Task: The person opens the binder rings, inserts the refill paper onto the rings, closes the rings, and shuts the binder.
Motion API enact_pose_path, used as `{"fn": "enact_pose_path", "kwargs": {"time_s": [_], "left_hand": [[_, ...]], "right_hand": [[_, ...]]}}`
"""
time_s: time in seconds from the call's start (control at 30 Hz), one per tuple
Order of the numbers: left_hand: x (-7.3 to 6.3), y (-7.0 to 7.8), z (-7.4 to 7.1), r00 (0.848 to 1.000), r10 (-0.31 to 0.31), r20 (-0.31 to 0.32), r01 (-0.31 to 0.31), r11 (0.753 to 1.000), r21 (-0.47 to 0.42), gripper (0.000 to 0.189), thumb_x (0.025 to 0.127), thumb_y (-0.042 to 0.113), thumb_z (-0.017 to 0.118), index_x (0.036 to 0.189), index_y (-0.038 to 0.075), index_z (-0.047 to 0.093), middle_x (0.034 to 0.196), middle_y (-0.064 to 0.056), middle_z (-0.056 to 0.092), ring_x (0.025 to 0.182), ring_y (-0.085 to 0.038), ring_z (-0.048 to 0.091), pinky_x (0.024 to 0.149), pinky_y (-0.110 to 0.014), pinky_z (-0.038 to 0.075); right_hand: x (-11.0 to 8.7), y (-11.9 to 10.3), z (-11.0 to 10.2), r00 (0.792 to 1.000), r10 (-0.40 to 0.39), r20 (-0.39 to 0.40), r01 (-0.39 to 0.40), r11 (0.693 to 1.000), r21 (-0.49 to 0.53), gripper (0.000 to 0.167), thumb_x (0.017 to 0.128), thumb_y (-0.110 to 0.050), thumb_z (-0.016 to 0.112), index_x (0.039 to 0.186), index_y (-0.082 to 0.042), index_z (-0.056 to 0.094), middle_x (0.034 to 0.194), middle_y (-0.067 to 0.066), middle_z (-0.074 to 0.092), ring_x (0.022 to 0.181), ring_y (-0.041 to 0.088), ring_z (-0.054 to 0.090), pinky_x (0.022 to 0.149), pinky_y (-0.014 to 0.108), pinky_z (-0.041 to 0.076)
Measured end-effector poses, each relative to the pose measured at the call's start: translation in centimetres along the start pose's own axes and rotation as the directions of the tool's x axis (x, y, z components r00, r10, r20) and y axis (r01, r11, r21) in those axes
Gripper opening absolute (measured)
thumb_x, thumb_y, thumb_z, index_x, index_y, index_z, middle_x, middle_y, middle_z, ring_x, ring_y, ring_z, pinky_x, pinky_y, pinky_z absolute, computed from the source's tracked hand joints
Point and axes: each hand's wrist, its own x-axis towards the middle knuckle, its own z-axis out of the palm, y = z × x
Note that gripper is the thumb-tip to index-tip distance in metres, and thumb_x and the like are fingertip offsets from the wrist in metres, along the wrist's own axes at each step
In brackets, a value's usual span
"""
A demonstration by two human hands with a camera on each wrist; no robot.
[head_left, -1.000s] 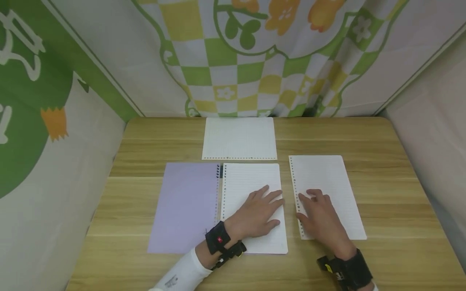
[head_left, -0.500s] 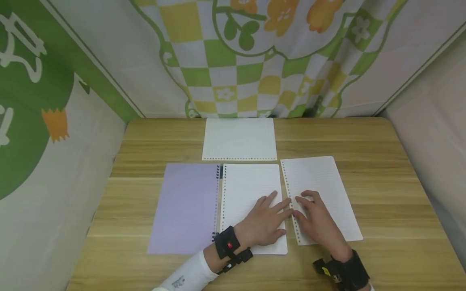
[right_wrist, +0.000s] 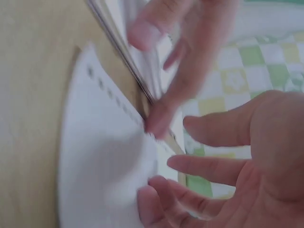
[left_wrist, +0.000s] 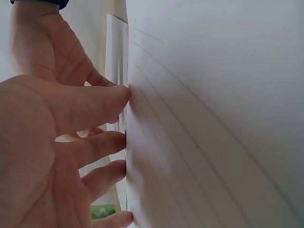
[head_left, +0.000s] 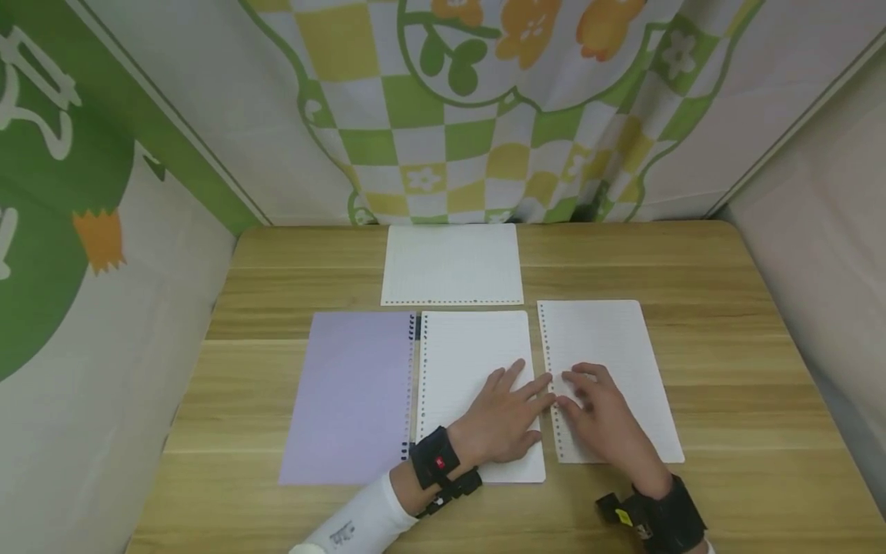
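An open spiral notebook lies on the table, with a purple page (head_left: 349,392) on its left and white lined pages (head_left: 471,346) on its right. My left hand (head_left: 501,415) rests over the white pages with its fingers spread. Its fingertips reach past their right edge to the loose paper's punched edge. To the right lies loose lined paper (head_left: 630,338), its holes facing the notebook (right_wrist: 109,92). My right hand (head_left: 609,423) lies on this paper with bent, parted fingers (right_wrist: 204,166), touching near the left edge. Both hands' fingertips come close together there.
Another sheet of punched white paper (head_left: 453,265) lies crosswise at the back of the wooden table (head_left: 734,369). A green and yellow checked cloth (head_left: 425,142) hangs behind the table's far edge. Pale cloth walls stand at both sides.
The loose paper has slid left toward the notebook, then turned slightly, its edge now closer to parallel with the notebook's. My left hand has moved right to meet it; my right hand shifted slightly left.
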Motion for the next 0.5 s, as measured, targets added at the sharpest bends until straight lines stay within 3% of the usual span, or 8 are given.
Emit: {"fn": "enact_pose_path", "kwargs": {"time_s": [0.13, 0.33, 0.43, 0.5], "left_hand": [[0.0, -0.1, 0.1, 1.0, 0.003, 0.0, -0.003, 1.0, 0.006, 0.058, 0.104, 0.048, 0.065, 0.157, 0.028, 0.054, 0.173, 0.002, 0.038, 0.16, -0.037, 0.032, 0.125, -0.051, 0.037], [-0.1, -0.1, 0.1, 1.0, -0.004, 0.012, 0.004, 1.0, -0.023, 0.058, 0.104, 0.046, 0.064, 0.157, 0.027, 0.053, 0.173, 0.001, 0.037, 0.16, -0.039, 0.03, 0.126, -0.054, 0.035], [-0.1, 0.0, 0.0, 1.0, -0.003, 0.014, 0.004, 1.0, -0.023, 0.058, 0.104, 0.046, 0.065, 0.157, 0.026, 0.053, 0.173, 0.001, 0.037, 0.16, -0.039, 0.03, 0.126, -0.054, 0.035], [0.0, 0.1, 0.0, 1.0, 0.0, 0.01, 0.0, 1.0, -0.012, 0.058, 0.104, 0.046, 0.065, 0.157, 0.026, 0.054, 0.173, 0.001, 0.038, 0.16, -0.039, 0.031, 0.126, -0.053, 0.036]], "right_hand": [[0.2, 1.7, -1.8, 0.999, 0.043, -0.032, -0.042, 0.999, 0.027, 0.043, 0.104, -0.011, 0.069, 0.14, 0.011, 0.061, 0.146, 0.034, 0.051, 0.123, 0.048, 0.061, 0.096, 0.061, 0.058], [0.5, 5.3, -4.4, 0.977, 0.101, -0.187, -0.106, 0.994, -0.016, 0.044, 0.104, -0.012, 0.066, 0.138, 0.015, 0.058, 0.143, 0.04, 0.047, 0.134, 0.059, 0.045, 0.108, 0.075, 0.039], [0.5, 6.7, -4.9, 0.952, 0.1, -0.288, -0.104, 0.995, 0.003, 0.039, 0.103, -0.01, 0.069, 0.132, 0.015, 0.063, 0.136, 0.038, 0.054, 0.126, 0.056, 0.053, 0.098, 0.042, 0.057], [0.4, 7.4, -5.1, 0.934, 0.124, -0.334, -0.117, 0.992, 0.041, 0.037, 0.102, -0.01, 0.071, 0.131, 0.013, 0.066, 0.133, 0.036, 0.059, 0.122, 0.053, 0.058, 0.086, 0.018, 0.052]]}}
